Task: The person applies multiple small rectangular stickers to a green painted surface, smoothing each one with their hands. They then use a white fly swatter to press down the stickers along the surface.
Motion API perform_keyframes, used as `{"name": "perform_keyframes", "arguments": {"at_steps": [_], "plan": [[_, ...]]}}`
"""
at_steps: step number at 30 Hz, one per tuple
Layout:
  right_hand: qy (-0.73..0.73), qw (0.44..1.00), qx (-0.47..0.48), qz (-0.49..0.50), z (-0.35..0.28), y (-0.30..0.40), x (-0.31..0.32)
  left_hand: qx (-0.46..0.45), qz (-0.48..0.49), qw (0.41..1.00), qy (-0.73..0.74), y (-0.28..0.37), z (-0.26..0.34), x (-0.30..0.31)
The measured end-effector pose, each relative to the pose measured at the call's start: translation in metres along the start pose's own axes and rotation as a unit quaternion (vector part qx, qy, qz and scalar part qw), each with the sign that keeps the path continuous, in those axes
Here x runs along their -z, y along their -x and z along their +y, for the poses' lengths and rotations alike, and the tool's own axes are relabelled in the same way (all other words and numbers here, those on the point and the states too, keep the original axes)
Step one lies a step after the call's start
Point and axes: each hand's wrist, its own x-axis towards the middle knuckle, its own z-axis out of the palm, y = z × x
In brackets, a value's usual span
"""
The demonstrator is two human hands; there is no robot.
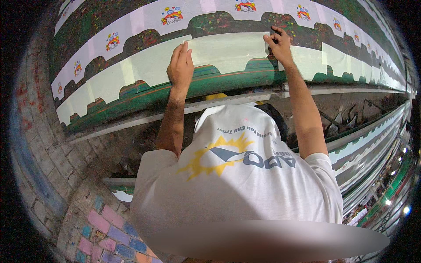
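A pale fabric panel (227, 49) with a notched lower edge lies on a long green printing table (144, 100), in a row of similar pale panels. My left hand (181, 65) rests flat with fingers together at the panel's left edge, where it meets the neighbouring piece (158, 59). At its upper right corner is my right hand (280, 44), thumb and index finger near the cloth edge and the other fingers bent; whether it pinches the cloth cannot be told. Beyond them runs a row of white panels (194, 16) printed with colourful rainbow cartoon figures.
A metal rail (240, 98) runs along the near table edge, close to my body. Another long table with pale pieces (368, 144) stands behind at the right. Brick paving (49, 157) lies at the left, with painted coloured bricks (115, 230) below.
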Motion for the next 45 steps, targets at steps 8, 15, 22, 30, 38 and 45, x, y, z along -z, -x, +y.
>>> {"name": "perform_keyframes", "arguments": {"at_steps": [8,15,22,30,38,45], "plan": [[0.065,0.996,-0.008,0.055,0.000,0.010,-0.020,-0.004,-0.004,1.000,-0.005,-0.002,-0.010,-0.006],[0.096,0.993,0.000,0.066,-0.004,0.008,-0.022,0.035,-0.032,0.999,0.001,-0.008,-0.008,-0.006],[0.150,0.985,0.013,0.080,-0.015,0.009,-0.022,0.052,-0.067,0.996,-0.030,-0.008,-0.009,-0.006],[0.173,0.982,-0.004,0.071,-0.031,0.010,-0.019,0.099,-0.083,0.991,-0.015,-0.009,-0.008,-0.006],[0.042,0.999,0.006,0.017,-0.010,0.008,-0.010,0.048,-0.026,0.999,-0.003,0.002,-0.010,0.000],[-0.096,0.992,-0.018,-0.082,-0.004,0.023,0.023,-0.019,-0.206,0.955,-0.211,0.000,0.016,-0.017]]}}
